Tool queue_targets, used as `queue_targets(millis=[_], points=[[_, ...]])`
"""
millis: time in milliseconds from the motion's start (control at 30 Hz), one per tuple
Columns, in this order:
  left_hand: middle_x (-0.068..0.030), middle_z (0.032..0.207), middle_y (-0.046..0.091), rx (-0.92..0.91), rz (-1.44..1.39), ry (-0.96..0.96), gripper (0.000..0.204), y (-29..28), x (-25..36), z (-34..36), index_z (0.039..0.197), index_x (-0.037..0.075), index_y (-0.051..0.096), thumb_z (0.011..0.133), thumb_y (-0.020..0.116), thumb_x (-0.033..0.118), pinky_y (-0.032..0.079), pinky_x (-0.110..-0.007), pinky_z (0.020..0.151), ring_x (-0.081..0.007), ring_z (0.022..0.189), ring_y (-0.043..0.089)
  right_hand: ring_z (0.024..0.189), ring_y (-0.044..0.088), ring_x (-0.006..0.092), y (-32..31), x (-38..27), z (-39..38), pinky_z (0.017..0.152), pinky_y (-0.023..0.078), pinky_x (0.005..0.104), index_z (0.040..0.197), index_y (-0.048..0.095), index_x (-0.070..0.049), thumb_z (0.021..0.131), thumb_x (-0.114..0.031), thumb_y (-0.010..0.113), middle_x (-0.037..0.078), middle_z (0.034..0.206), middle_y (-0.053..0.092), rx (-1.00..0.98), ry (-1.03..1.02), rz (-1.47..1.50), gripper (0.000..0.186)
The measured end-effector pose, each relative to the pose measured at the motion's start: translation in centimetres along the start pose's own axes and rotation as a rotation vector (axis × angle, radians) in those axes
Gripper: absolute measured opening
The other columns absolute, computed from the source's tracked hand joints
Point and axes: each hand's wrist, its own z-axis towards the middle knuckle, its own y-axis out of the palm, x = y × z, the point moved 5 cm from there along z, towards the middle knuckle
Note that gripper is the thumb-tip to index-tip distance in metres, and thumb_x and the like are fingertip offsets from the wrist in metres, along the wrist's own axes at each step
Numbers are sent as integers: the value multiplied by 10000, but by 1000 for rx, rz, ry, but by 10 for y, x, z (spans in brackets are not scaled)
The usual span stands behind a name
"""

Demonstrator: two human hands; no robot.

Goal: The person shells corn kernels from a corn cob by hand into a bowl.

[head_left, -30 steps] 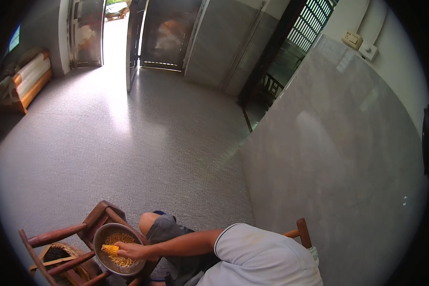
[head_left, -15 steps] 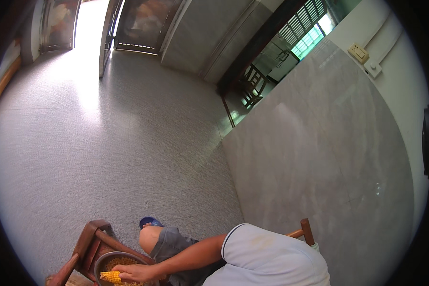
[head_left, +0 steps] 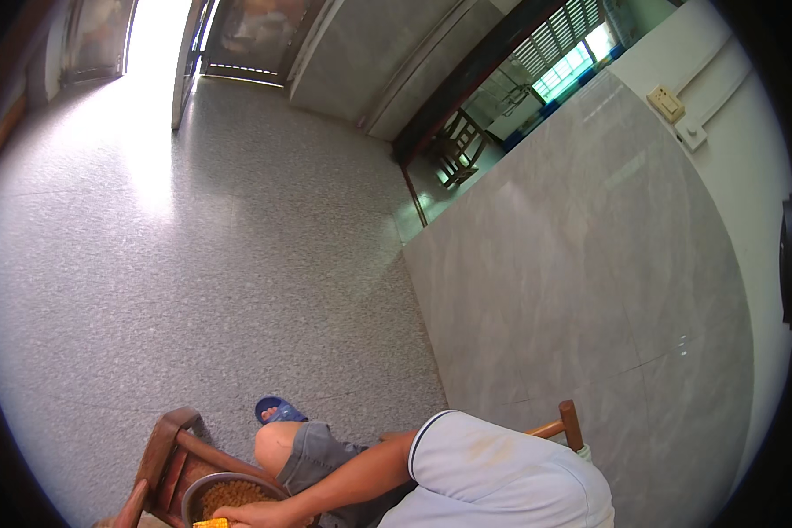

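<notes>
"Where did we find the right hand (head_left: 253,514)?"

"We had it at the lower left of the frame, right at the bottom edge, above the bowl (head_left: 187,498). Its fingers were closed around one end of a yellow corn cob (head_left: 209,524), which the edge partly cut off."

"And the left hand?"

"It lay outside what we could see, so we could not say how far its fingers were spread or whether they had hold of anything."

"What was in the bowl?"

"We saw loose kernels (head_left: 231,493) inside its grey rim. A red-brown wooden frame (head_left: 161,458) stood just beside it, though we could not make out what bore the bowl's weight."

"What else did we have near the arm?"

"A bare knee (head_left: 276,444) below grey shorts (head_left: 319,453), and a blue slipper (head_left: 282,411) on the foot, lower left of centre. The white sleeve (head_left: 493,462) filled the lower right, with a wooden post (head_left: 571,426) behind it."

"And farther off?"

"We saw speckled grey floor (head_left: 282,264) across the left and middle, and a glossy grey wall (head_left: 581,255) on the right."
</notes>
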Motion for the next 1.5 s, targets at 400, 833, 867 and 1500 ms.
queue_targets(millis=[400, 833, 867, 1500], points=[[-115, 1201, 493, -110, 152, -140, 357, -8, 5, -38, 1073, 175, 584, 841, 425, 395, 285, -527, 921, -289, 1145, 433, 971, 539, 283, 4, -10, -4, 813, 423, 360, 1223, 364, -90, 835, -218, 512, 165, 1034, 529, 58, -265, -307, 435], [-54, 1122, 491, 456, 221, -477, 295, -73, 75, -133, 999, 171, 604, 756, 438, 185, 223, -421, 974, -224, 1101, 424, 641, 538, 114, -16, -5, -2, 544, 455, 245, 1258, 345, -20, 809, -201, 609, 89, 838, 561, 148, -182, -261, 551], [-55, 1125, 490, 459, 221, -471, 300, -72, 76, -134, 1007, 169, 601, 753, 441, 183, 221, -422, 976, -226, 1104, 424, 673, 552, 134, -20, -3, 5, 580, 464, 259, 1265, 335, -13, 799, -218, 618, 115, 876, 564, 214, -318, -379, 583], [-65, 1138, 486, 591, 248, -494, 317, -57, 92, -155, 1023, 150, 590, 742, 444, 157, 220, -440, 987, -242, 1134, 407, 705, 567, 147, -15, -12, -4, 603, 478, 274, 1088, 420, 2, 736, -96, 613, 103, 854, 550, 164, -244, -194, 413]])
